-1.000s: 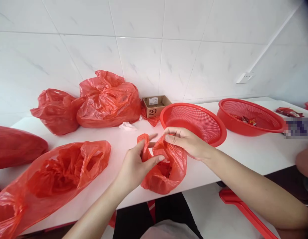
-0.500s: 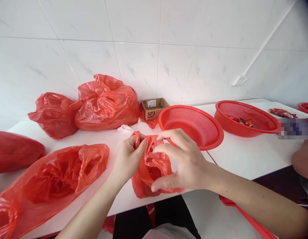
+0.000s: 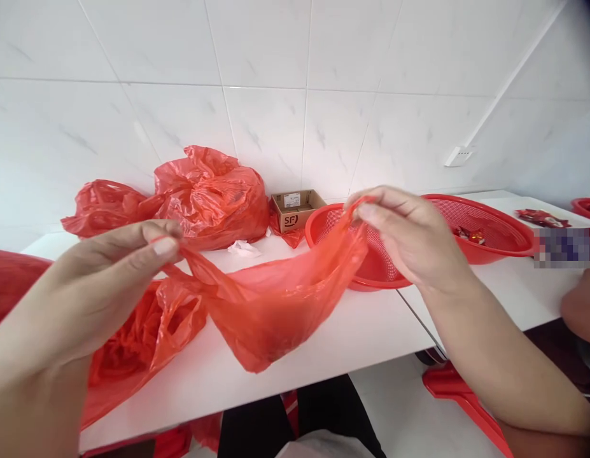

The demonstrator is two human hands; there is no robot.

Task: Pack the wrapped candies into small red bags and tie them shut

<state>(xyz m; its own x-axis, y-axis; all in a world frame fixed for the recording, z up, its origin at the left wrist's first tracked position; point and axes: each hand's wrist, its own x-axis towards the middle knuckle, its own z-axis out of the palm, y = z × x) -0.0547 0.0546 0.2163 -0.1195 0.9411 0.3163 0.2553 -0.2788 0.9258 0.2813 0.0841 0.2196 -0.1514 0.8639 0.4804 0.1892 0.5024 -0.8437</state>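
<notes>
Where the red bag (image 3: 275, 305) hangs: stretched between left hand (image 3: 97, 283) and right hand (image 3: 414, 235) over the near tabletop (image 3: 366, 327), no longer bunched.
Left hand grip: pinching the bag's left end, farther left than before.
Right hand grip: pinching its right end, no longer splayed.
Far cardboard box (image 3: 304, 217): "SF" on its side; white label (image 3: 291, 200) unreadable.

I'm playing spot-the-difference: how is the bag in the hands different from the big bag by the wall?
The held bag hangs between the left hand and the right hand; the big bag sits on the table. The held bag looks slim and sags in the middle; the big bag looks bulky and rounded. Both are red, shiny plastic.
</notes>
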